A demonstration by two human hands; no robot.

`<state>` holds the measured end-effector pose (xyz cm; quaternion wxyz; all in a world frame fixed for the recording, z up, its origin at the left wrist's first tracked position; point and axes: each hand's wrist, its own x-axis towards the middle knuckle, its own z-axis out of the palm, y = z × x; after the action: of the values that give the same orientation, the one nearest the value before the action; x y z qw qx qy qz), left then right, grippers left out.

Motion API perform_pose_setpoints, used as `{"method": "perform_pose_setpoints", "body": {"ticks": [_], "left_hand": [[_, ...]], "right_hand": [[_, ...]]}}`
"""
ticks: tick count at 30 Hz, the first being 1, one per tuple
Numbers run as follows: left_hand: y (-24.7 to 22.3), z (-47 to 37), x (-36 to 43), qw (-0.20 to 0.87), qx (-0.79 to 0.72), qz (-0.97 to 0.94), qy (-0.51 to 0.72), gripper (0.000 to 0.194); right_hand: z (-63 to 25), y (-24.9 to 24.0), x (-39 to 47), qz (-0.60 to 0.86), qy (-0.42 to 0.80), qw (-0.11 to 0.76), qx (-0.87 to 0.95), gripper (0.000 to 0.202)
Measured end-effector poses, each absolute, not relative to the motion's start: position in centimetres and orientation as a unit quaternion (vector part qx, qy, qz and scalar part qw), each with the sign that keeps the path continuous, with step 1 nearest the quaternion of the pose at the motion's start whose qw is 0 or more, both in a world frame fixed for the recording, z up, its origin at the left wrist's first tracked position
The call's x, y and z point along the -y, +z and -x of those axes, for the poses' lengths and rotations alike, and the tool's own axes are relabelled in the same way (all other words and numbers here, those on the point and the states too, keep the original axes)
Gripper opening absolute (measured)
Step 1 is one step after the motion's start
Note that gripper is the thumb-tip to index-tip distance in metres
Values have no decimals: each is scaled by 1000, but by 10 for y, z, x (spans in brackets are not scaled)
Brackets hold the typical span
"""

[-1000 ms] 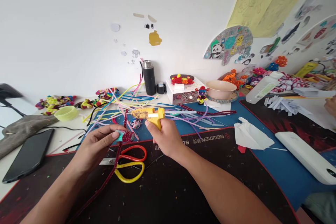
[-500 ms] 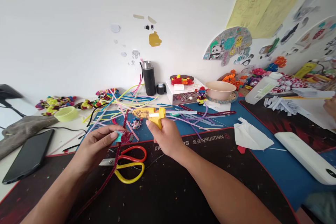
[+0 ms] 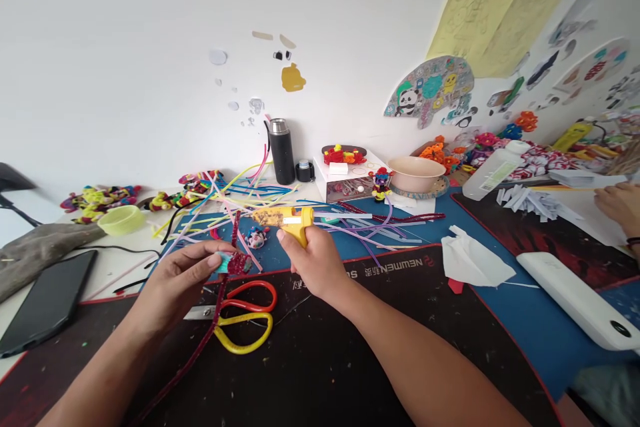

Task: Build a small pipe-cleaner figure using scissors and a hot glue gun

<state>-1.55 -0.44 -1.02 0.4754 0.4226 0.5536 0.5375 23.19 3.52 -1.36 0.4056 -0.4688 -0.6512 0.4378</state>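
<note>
- Head view, work surface: a dark desk mat (image 3: 320, 360) covers the table, strewn with loose coloured pipe cleaners (image 3: 300, 213) towards the wall.
- Right hand (image 3: 313, 263): closed around the grip of a yellow glue gun (image 3: 287, 219), nozzle pointing left, held just above the mat.
- Left hand (image 3: 183, 280): thumb and fingers pinch a small teal-and-maroon piece (image 3: 234, 263) at the top of a long dark red pipe cleaner (image 3: 200, 347), which trails down over the mat.
- Scissors (image 3: 240, 317): red and yellow handles, lying flat just below the pinched piece.
- Progress, as a judgement: the nozzle is near the piece but apart from it; no glue is visible on the piece, so bonding appears not yet done.
- A co-worker's hand (image 3: 617, 205) rests at the far right edge.
</note>
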Motion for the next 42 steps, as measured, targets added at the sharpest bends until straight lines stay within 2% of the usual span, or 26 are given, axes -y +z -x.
{"method": "perform_pose_setpoints", "body": {"ticks": [7,14,42], "left_hand": [[-10,19,5,432,-589,-516,447,49],[-11,21,5,403,-593,-559,418,47],[-7,18,6,411,-593,-550,422,52]], "right_hand": [[-230,-14,-34,455,447,418,647,49],[-230,-16,-35,457,451,423,640,48],[-231,-13,-34,460,449,410,647,49]]}}
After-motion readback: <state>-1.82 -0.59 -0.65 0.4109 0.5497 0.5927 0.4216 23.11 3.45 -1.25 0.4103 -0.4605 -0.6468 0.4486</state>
